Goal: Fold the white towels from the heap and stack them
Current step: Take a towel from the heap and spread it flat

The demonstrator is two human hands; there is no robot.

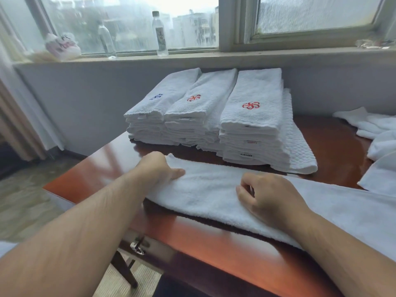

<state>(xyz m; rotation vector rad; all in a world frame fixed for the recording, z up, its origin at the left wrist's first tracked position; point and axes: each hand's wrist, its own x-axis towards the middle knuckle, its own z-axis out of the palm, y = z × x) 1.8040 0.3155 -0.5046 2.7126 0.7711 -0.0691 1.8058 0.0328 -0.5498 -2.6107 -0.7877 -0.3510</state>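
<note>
Plainly the white towel [205, 189] being worked lies as a long narrow band across the near side of the red-brown wooden table [214, 239], running from the table's left part out past the right edge of view. Its thick rounded near edge suggests it is doubled lengthwise. The left hand [159, 168] grips the band's left end, thumb lying on top and the other fingers out of sight, apparently curled under the cloth. That is a sensible hold for lifting this end and carrying it over to the right. The right hand [267, 196] rests on the middle of the band with its fingers curled in towards the palm. I cannot tell whether they pinch a little cloth or only press down, but either way the hand seems to pin the spot where the crosswise fold should fall. Beyond the towel, against the wall under the window, stand three stacks of folded towels: the left stack [147, 118] with a blue mark on top, and the middle stack [192, 116] and right stack [252, 125] each with a red flower. They touch side by side, logos up and folded edges facing the person, probably so each new piece can be laid on squarely. A waffle-weave cloth [300, 151] lies against the right stack. The heap [377, 133] of loose towels waits at the table's far right, within the right hand's reach.
</note>
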